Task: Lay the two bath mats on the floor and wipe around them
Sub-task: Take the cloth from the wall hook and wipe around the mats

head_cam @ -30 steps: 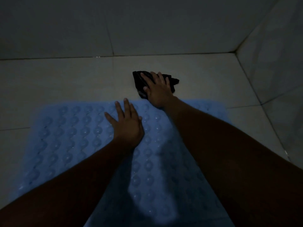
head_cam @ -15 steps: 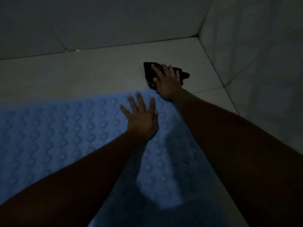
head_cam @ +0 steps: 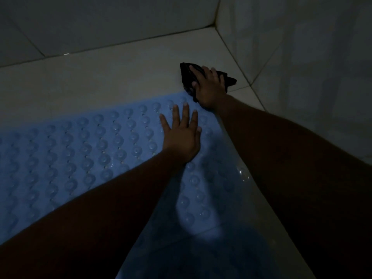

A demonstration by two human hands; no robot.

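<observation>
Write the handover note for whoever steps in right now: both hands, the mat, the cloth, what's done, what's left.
Left hand: flat on the light blue bumpy rubber bath mat, fingers spread.
Right hand: pressing the crumpled black cloth onto the pale floor tiles just past the mat's far edge.
Done: this mat is laid.
Left: second mat not in view; finish wiping around.

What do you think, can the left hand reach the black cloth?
Probably yes. The left hand lies flat on the blue mat close to the black cloth; nothing stands between, though the right hand covers most of it.
</observation>
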